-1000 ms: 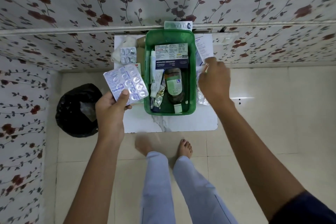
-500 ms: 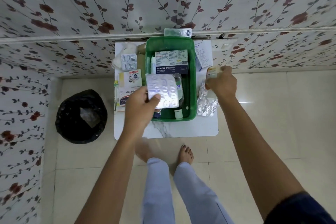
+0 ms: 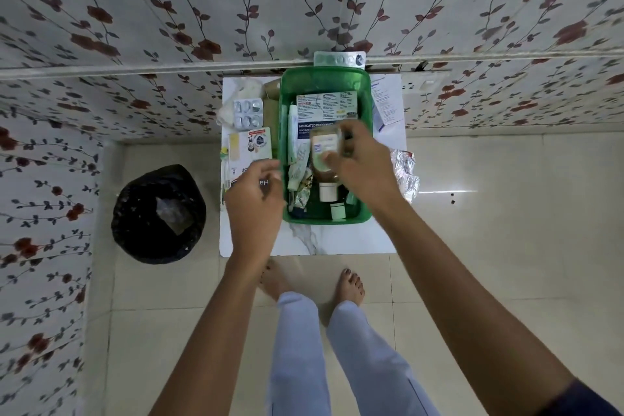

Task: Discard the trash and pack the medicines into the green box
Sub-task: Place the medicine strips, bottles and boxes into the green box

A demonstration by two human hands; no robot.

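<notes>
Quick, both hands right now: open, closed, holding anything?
Left hand: fingers curled, apparently empty; cannot tell for sure.
Right hand: over the green plastic box, closed on a small brown bottle.

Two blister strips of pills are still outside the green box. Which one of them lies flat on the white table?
The blister pack left of the green box lies flat on the table. The other strip sits behind the box at the wall.
</notes>
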